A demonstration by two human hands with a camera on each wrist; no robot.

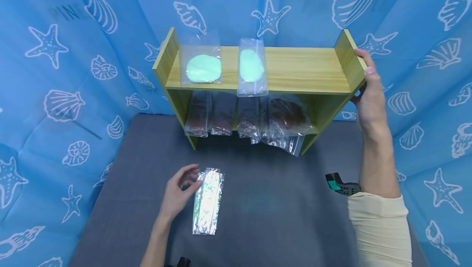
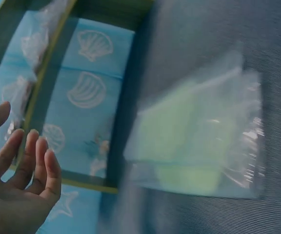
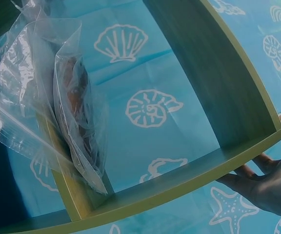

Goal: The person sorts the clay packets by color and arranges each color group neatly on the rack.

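My right hand [image 1: 370, 99] grips the right side panel of a small two-tier wooden shelf [image 1: 302, 66], fingers over the panel's edge. In the right wrist view that hand [image 3: 272, 180] shows at the panel's outer side. On the upper board are two clear bags with pale green contents, a wide one [image 1: 203, 69] at the left and a narrow one [image 1: 252, 66] in the middle, jutting past the front edge. My left hand [image 1: 178, 193], fingers loosely bent and holding nothing, hovers beside overlapping clear bags [image 1: 209, 205] with pale green contents, shiny with glare.
Several clear bags with brown contents [image 1: 287, 113] line the lower board, some hanging over its front. A dark grey cloth [image 1: 276, 217] covers the table. Blue curtains [image 1: 73, 94] with white shell prints stand behind and at both sides.
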